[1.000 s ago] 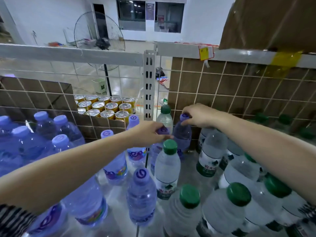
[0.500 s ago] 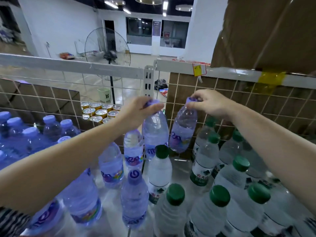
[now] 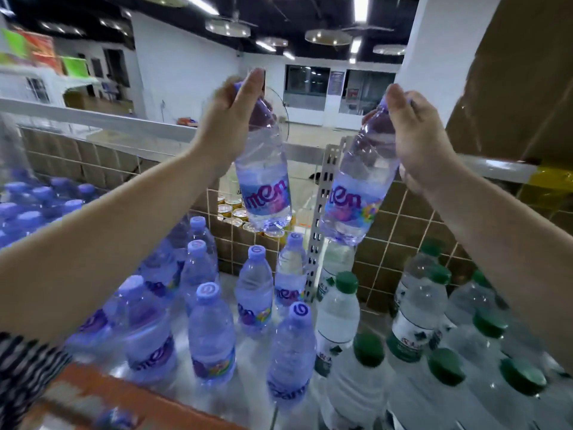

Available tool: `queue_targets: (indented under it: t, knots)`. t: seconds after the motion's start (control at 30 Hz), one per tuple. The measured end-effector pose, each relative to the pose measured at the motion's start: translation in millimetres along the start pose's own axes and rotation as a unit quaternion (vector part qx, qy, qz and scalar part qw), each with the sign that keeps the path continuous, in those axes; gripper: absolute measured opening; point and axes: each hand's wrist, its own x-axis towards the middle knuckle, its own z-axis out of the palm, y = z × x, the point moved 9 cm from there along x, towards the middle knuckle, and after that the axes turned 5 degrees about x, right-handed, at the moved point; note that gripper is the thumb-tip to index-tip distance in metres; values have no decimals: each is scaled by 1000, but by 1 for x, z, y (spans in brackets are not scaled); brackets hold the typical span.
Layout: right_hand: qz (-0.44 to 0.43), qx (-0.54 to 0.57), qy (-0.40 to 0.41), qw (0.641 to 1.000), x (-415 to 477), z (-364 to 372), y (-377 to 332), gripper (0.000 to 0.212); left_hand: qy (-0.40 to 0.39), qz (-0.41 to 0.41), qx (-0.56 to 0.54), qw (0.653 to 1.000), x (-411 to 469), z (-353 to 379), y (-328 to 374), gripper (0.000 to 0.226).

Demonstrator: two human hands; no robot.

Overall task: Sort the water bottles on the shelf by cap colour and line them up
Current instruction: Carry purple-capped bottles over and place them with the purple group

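My left hand grips a purple-capped water bottle by its neck and holds it high above the shelf. My right hand grips a second purple-capped bottle the same way, tilted. Below, several purple-capped bottles stand on the left and middle of the shelf. Several green-capped bottles stand on the right side.
A wire grid back panel and a white perforated upright post stand behind the bottles. Gold cans sit beyond the grid. A cardboard box looms at the upper right. An orange shelf edge runs along the front.
Both hands have lifted their purple-capped bottles from shelf level to well above the shelf rail. The view has tilted upward.
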Motion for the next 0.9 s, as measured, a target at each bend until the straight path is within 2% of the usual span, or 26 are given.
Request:
queue_targets:
  t: [0.13,0.23,0.37,0.5,0.63,0.77,0.83,0.9]
  knots:
    - [-13,-41,9,999,13,48,5,29,10,25,21,999,4,-44,-15,25]
    - [-5,-43,12,999,26,85,27,25,14,23,29,999,9,-73,-30,24]
    - [45,-36,25,998,34,131,75,23,-22,24,3,999,21,-104,-47,25]
    - [113,-114,-5,987,29,173,127,24,-52,9,-11,999,31,-130,-67,23]
    - [177,-267,-80,944,8,199,170,33,-101,4,-19,995,27,-143,-84,24]
    - [212,-421,-185,862,-13,221,198,38,-138,-25,-46,989,10,-148,-105,24]
    - [221,-471,-221,825,-23,228,210,34,-154,-42,-42,986,-2,-148,-116,24]
    - [231,-485,-226,813,-29,230,220,29,-166,-61,-34,984,-14,-146,-126,23]
